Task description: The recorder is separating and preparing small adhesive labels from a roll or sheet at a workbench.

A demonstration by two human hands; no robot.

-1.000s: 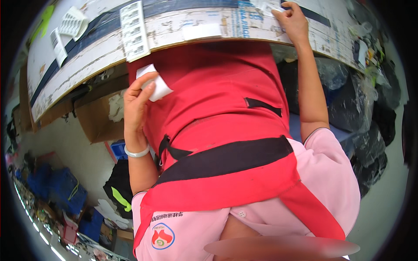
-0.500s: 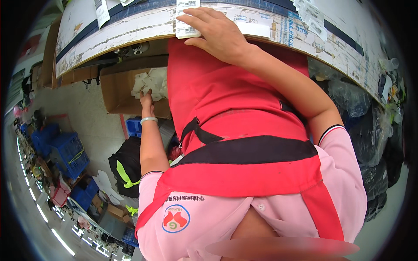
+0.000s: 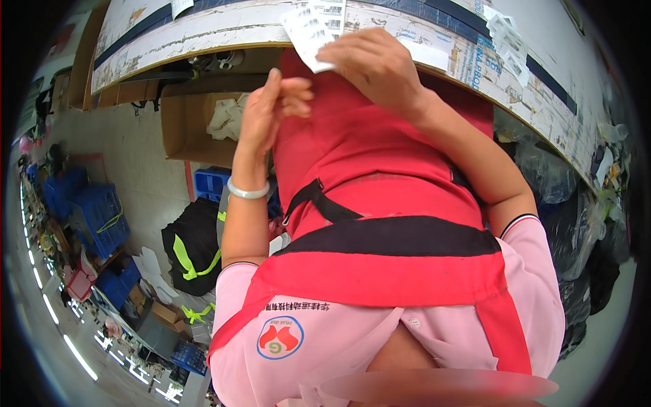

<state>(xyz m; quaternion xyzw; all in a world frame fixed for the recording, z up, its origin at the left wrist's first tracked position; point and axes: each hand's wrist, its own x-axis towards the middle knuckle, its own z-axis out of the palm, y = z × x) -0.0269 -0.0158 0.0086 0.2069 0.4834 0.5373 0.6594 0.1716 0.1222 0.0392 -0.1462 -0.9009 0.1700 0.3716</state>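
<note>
On the left, scraps point(image 3: 226, 121) are held in the box point(image 3: 178, 132) below the tabletop point(image 3: 196, 32). Just right of that, the left grip point(image 3: 261, 121) is seen raised, thumb up, fingers loosely bent and blurred; it is partly open, and nothing can be made out in it. Now the sheet point(image 3: 305, 37): white, printed, tilted, its near corner hung past the tabletop's edge above the apron point(image 3: 386, 278). The pile point(image 3: 332, 12) is overlapped by it. By the right grip point(image 3: 380, 69) the sheet is pinched near that corner, fingers closed, the contact partly hidden. Farther right, a blank slip point(image 3: 430, 55) is laid on the tabletop, with more labels point(image 3: 508, 44) spread beyond.

The step in hand is judged to be the lifting of 1 sheet off the pile. For the next move, the free left grip would need to be brought to the sheet's loose side, so that it can be steadied by 2 grips.

And the change from 0.5 s ago: the left grip, then down at the scraps, has been brought up out of the box; the right grip, then spread over the pile, has been closed, and the sheet has been swung aslant.
</note>
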